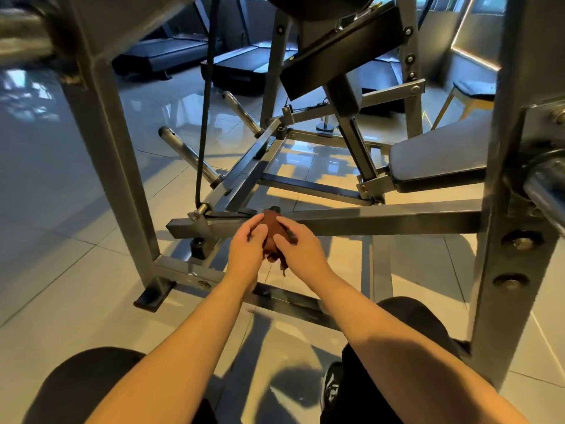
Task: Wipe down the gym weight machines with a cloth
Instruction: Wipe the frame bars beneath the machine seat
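Note:
A small reddish-brown cloth (271,232) is bunched between both my hands, low in the middle of the view. My left hand (246,250) grips its left side with curled fingers. My right hand (298,249) pinches its right side, a loose end hanging below. The hands hover just in front of a grey horizontal crossbar (382,221) of the weight machine's base frame. Part of the cloth is hidden between my palms.
Grey steel uprights stand close at left (116,142) and right (501,209). A padded seat (437,160) sits at right. Plate-loading pegs (189,154) angle out at left. Treadmills (171,53) stand at the back. My knees are on the glossy tile floor (61,286).

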The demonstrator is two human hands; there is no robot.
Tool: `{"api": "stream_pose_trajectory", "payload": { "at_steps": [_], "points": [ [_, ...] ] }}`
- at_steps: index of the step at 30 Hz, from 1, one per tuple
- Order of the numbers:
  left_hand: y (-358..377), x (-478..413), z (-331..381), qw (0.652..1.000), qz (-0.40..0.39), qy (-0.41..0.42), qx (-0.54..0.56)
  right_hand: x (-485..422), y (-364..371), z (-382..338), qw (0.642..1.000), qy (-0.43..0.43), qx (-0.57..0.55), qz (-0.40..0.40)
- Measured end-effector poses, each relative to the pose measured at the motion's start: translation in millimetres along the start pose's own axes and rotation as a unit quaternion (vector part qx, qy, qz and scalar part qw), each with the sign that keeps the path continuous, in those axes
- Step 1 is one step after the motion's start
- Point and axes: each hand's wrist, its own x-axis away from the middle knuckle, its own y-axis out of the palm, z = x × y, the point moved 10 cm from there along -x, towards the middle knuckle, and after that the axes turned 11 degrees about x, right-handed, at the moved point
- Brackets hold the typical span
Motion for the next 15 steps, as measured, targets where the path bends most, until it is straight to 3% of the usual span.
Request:
{"api": "stream_pose_trajectory", "payload": {
  "at_steps": [3, 12, 15],
  "points": [
    [-12, -1, 9, 0.999, -0.002, -0.008, 0.05, -10, 13, -15, 1.0, -0.022, 0.01, -0.016],
    [-53, -16, -34, 0.994, 0.026, -0.083, 0.069, -50, 79, -11, 0.995, -0.006, 0.037, -0.088],
    [-73, -31, -40, 0.995, 0.058, -0.056, 0.054, -61, 103, -14, 0.992, -0.018, 0.058, -0.115]
  ]
}}
